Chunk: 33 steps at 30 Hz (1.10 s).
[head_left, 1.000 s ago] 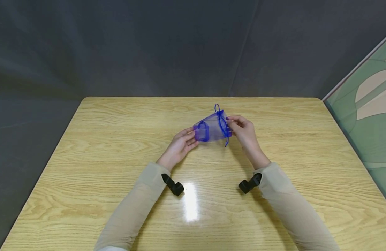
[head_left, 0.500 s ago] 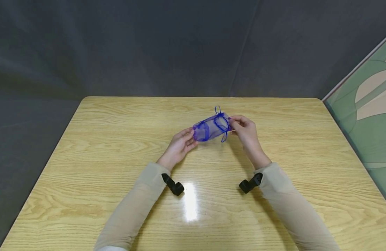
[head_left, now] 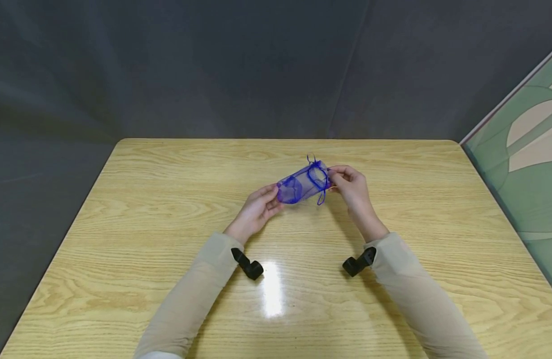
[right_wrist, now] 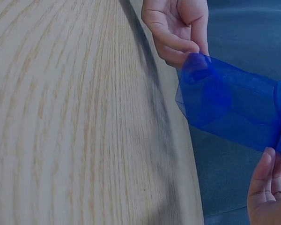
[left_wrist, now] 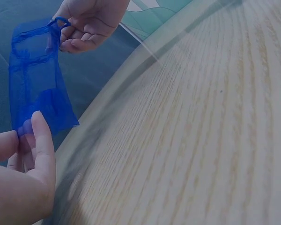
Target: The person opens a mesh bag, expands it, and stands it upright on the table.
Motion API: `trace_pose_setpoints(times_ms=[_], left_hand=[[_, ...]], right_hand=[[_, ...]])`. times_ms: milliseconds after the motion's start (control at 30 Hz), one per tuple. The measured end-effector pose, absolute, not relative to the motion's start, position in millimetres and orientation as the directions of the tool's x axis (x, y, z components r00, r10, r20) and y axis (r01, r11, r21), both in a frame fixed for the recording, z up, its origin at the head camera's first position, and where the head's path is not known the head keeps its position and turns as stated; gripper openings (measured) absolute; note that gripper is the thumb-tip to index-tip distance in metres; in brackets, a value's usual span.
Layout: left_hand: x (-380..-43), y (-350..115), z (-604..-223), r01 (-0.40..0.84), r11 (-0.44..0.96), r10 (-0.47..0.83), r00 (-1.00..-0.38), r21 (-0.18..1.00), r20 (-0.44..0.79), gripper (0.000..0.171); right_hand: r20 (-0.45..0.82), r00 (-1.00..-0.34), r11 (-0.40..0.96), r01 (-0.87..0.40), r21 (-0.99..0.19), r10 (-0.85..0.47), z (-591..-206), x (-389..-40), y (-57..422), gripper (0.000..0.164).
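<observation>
A sheer blue drawstring pouch [head_left: 304,183] is stretched between both hands above the table, slanting up to the right in the head view. My left hand [head_left: 258,207] pinches its closed bottom end between thumb and fingers. At the mouth end, my right hand [head_left: 351,187] pinches the edge beside the drawstring [head_left: 318,177]. Cord loops stick out on both sides of the mouth, which gapes as a round opening. Through the mesh in the right wrist view, a darker blue patch [right_wrist: 215,98] shows near the bottom end.
The wood-grain table [head_left: 168,209] spreads beneath both arms. Behind it hangs a dark grey curtain [head_left: 240,70], and a green patterned panel [head_left: 531,164] stands along the right. A black wrist camera [head_left: 249,265] is strapped to each sleeve.
The pouch's mouth has gone from flat to rounded open, and its body has narrowed. The dark patch inside has changed shape. Both hands keep nearly the same place.
</observation>
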<state>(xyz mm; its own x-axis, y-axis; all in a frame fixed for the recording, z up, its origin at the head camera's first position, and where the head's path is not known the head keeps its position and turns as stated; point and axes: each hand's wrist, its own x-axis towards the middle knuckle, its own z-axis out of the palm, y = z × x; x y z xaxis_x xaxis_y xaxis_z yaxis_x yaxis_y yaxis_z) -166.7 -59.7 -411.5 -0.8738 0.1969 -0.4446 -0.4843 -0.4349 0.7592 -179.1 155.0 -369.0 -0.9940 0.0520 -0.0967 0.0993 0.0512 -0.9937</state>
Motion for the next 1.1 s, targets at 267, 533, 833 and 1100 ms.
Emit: trace_pose_setpoints(times_ms=[267,533,833,1100], left_hand=[[-166,-58,-410,-0.489,-0.442,0.208,-0.871,0.752,-0.444,0.016],[-169,-59,-410,-0.507,-0.500,0.225,-0.859,0.702,-0.460,0.015],[-170,-60,-404,-0.497,-0.582,0.278,-0.865,0.644,-0.417,0.019],[-168,-59,-402,-0.523,-0.587,0.356,-0.853,0.618,-0.382,0.017]], right_hand=[[-0.102,-0.995,0.033,0.101,-0.994,-0.004,-370,-177,152,0.015],[-0.222,-0.975,0.042,0.221,-0.974,0.003,-375,-179,150,0.029],[-0.328,-0.929,0.067,0.321,-0.945,-0.171,-388,-180,149,0.042],[-0.325,-0.846,-0.020,0.368,-0.930,-0.423,-395,-173,139,0.045]])
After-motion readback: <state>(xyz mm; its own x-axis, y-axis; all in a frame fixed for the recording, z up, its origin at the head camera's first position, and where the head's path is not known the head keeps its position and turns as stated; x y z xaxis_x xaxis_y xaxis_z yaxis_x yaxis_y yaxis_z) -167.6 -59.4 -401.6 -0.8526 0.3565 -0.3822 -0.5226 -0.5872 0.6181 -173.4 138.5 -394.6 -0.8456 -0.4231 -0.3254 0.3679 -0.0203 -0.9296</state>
